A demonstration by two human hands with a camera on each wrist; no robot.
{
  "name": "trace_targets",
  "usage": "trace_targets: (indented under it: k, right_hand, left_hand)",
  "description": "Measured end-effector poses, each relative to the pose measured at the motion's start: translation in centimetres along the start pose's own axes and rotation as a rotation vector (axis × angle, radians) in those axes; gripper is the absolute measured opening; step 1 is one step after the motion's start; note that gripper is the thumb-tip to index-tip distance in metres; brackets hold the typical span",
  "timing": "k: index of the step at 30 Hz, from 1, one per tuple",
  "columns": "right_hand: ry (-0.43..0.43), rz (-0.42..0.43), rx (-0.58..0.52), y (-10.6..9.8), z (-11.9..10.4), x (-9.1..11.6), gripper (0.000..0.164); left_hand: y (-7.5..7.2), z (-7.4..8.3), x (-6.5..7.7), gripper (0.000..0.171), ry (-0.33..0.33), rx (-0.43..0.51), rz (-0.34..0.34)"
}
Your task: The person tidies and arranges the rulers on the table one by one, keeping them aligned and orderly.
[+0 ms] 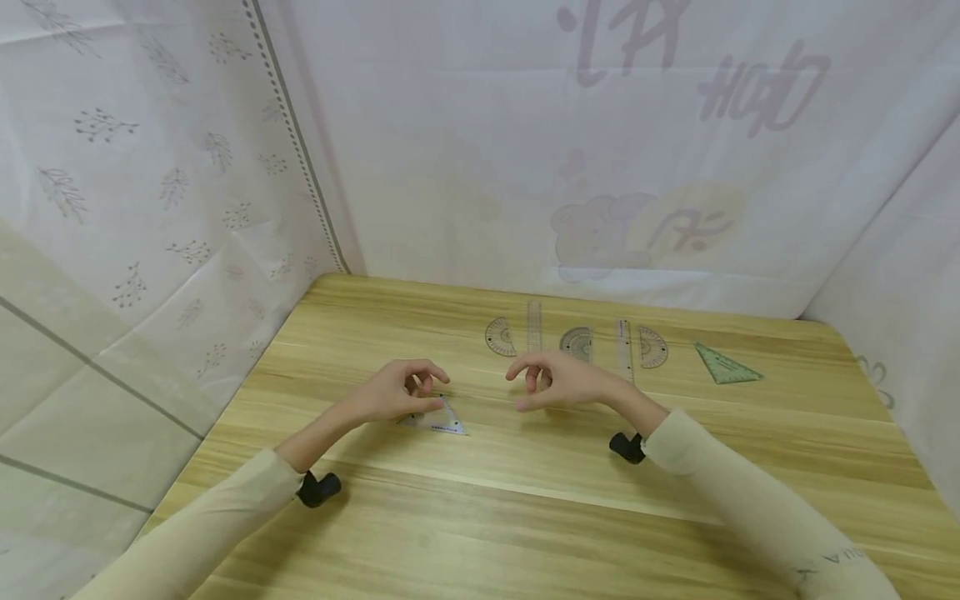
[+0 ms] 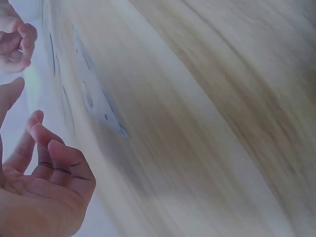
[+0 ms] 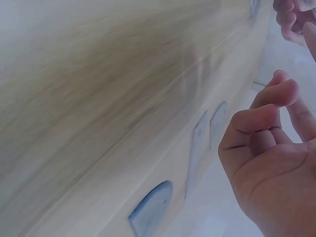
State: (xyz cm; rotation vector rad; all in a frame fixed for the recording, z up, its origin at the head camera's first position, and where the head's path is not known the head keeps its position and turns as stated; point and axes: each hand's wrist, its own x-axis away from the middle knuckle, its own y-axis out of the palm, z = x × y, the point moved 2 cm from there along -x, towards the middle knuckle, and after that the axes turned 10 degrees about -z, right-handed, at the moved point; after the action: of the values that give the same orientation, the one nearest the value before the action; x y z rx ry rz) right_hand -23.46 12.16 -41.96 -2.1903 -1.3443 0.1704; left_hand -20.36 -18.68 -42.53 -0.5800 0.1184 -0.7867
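Note:
My left hand (image 1: 393, 392) hovers over a clear set square (image 1: 448, 427) on the table, its thumb overlapping the top of it in the head view. In the left wrist view, the set square (image 2: 98, 101) lies apart from the loosely bent fingers, which hold nothing. To the right, my right hand (image 1: 566, 382) is held above the table with thumb and fingers spread apart and nothing between them. Just behind it are a dark clear protractor (image 1: 577, 340) and a clear ruler (image 1: 534, 321). The right wrist view shows the bent fingers (image 3: 254, 121) of this hand raised beside the tabletop.
Along the back of the wooden table (image 1: 480, 517) lie another protractor (image 1: 499, 337), a second ruler (image 1: 624, 342), a third protractor (image 1: 653, 347) and, farthest right, a green set square (image 1: 723, 368). White printed curtains (image 1: 450, 167) hang around the back and sides.

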Motion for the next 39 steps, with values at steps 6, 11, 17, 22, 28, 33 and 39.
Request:
trace_targets:
  k: [6, 11, 17, 22, 28, 33, 39]
  right_hand:
    - [-0.027, 0.024, 0.007, 0.0, 0.6, 1.1, 0.051]
    - [-0.053, 0.042, 0.028, 0.0, 0.9, 1.8, 0.052]
    - [-0.040, 0.093, 0.020, -0.1, 0.8, 2.6, 0.054]
    - [-0.014, 0.128, 0.039, -0.3, 0.8, 2.9, 0.055]
    - [0.022, 0.140, 0.083, -0.7, 1.0, 3.1, 0.055]
    - [0.042, 0.149, 0.084, -0.9, 1.2, 3.3, 0.057]
    - [0.052, 0.176, 0.095, -1.5, 1.5, 3.5, 0.060]
  left_hand:
    - [0.5, 0.1, -0.9, 0.038, 0.026, 0.025, 0.008]
    - [0.9, 0.3, -1.6, 0.041, 0.049, 0.031, 0.018]
    - [1.0, 0.8, -2.6, 0.044, 0.037, 0.013, 0.039]
    - [1.0, 1.0, -3.8, 0.048, 0.003, -0.026, 0.063]
    - [1.0, 1.2, -5.1, 0.052, -0.007, -0.033, 0.073]
    - [1.1, 1.0, -5.7, 0.054, -0.015, -0.049, 0.061]
    - [1.0, 1.1, -6.4, 0.057, -0.034, -0.063, 0.072]
